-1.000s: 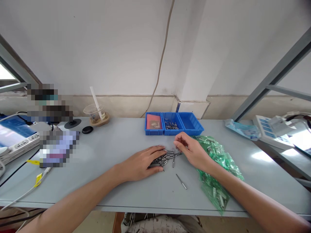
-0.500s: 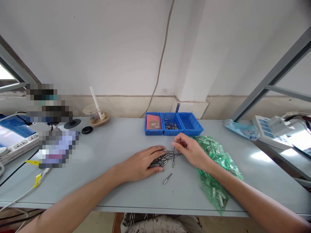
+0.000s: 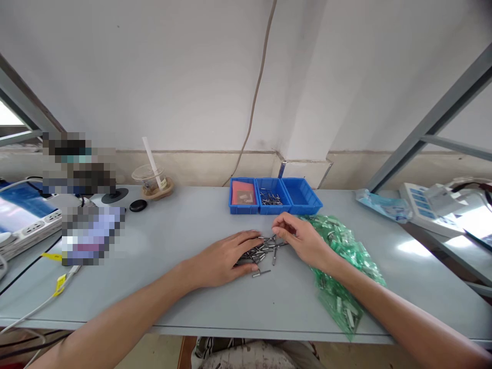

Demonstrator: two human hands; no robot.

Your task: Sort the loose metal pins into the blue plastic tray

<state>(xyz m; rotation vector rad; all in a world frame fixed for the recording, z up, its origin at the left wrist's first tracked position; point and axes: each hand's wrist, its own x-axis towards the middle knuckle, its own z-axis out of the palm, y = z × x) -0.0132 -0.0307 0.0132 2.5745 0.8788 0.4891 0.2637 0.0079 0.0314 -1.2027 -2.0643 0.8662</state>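
Centrally on the surface point(image 3: 184, 220), pile of pins point(image 3: 265, 247) under the flat, open left hand point(image 3: 226, 257); right hand point(image 3: 304, 240) pinched at its edge, grasp unclear. Nearby: one stray pin point(image 3: 261, 273), one green bag point(image 3: 348, 259), three blue bins point(image 3: 275, 209).

Facing a white wall point(image 3: 172, 77), plain and matt, with a beige band point(image 3: 200, 166) along its foot. Down the wall, a thin tan cable point(image 3: 255, 97), reaching the table's back edge. Right of that, a square pillar point(image 3: 307, 102) jutting out, white as well. In front, a long grey table point(image 3: 184, 225) with a smooth top, its front edge near the bottom of the view. At both sides, slanted grey steel bars point(image 3: 434, 123), part of a frame. Far right, a second grey bench point(image 3: 461, 256). Far left, a sliver of bright window point(image 3: 6, 117). Soft, even light, with pale glare point(image 3: 413, 247) on the tabletop at right. Under the front edge, a strip of tan floor point(image 3: 161, 353).
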